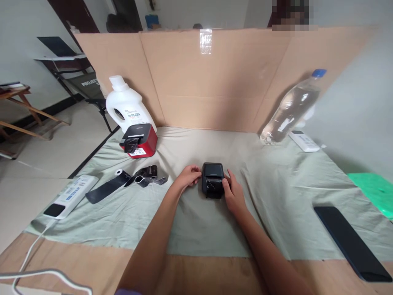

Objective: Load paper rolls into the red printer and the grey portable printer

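A small black printer (pixel 213 170) sits on the cloth in front of me, a strip of shiny black film (pixel 214 187) hanging down its front. My right hand (pixel 234 191) grips its right side, thumb on the front edge and fingers partly spread behind. At the printer's left side is my left hand (pixel 188 177), fingers curled and pinched together close to the casing; whether anything lies between the fingertips cannot be made out. Off to the left lie rolls of black film (pixel 146 175), partly unwound, with one long strip (pixel 107 188) stretched across the cloth.
A red and black printer (pixel 147 141) stands back left before a white jug (pixel 125 102). White power bank (pixel 72 196) with cable lies left. A clear bottle (pixel 291 108) leans at back right near another white device (pixel 303 141). A phone (pixel 351 241) lies right. Cardboard (pixel 215 82) walls the back.
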Demonstrator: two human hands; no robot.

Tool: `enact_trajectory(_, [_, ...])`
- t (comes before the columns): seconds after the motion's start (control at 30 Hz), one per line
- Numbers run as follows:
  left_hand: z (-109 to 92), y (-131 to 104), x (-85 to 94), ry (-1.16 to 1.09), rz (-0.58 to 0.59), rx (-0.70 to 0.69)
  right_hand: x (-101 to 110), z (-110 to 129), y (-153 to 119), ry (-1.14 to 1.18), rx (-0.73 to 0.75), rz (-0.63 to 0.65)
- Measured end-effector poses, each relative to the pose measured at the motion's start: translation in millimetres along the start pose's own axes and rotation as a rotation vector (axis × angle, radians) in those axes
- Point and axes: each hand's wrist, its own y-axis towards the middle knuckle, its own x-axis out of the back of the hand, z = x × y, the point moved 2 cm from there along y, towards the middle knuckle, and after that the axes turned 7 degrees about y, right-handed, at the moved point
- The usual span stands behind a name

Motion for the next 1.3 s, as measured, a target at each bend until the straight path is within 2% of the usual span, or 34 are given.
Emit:
enact_trajectory(0.13, [5, 3, -1.0, -0.025, -0.004, -0.015, 0, -4, 0, -0.013, -0.015, 0.007])
enact_trajectory(0.2, [10, 5, -1.5, -0.047, -0.018, -0.081, -1, -5, 0, -0.003, -0.005, 0.021])
enact_trajectory(0.37, [20, 6, -2.8, -0.043, -0.213, -0.391, -2, -2, -1, 0.011, -0.008, 0.013])
enact_trajectory(0.5, [25, 2, -5.4, 0.017, -0.333, -0.445, -2, 2, 1, 0.01, -0.013, -0.001])
enact_trajectory(0.63, [26, -1, -5.2, 0.035, -0.34, -0.439, -2, 4, 2, -0.002, 0.001, -0.016])
enact_trajectory(0.8, [26, 1, -5.5, 0.025, -0.277, -0.577, 0, 3, 0, -0.024, 0.016, -0.02])
enact_trajectory(0.97, [26, 6, -9.7, 0.127, -0.232, -0.552, -1, 1, 2, -0.039, 0.092, 0.027])
enact_trajectory(1.17, [19, 9, -12.3, 0.35, -0.318, -0.442, -4, 3, 0, -0.003, 0.17, 0.043])
enact_trajectory(1.3, [16, 5, -14.5, 0.381, -0.376, -0.415, 2, 9, 7, 0.055, 0.18, -0.016])
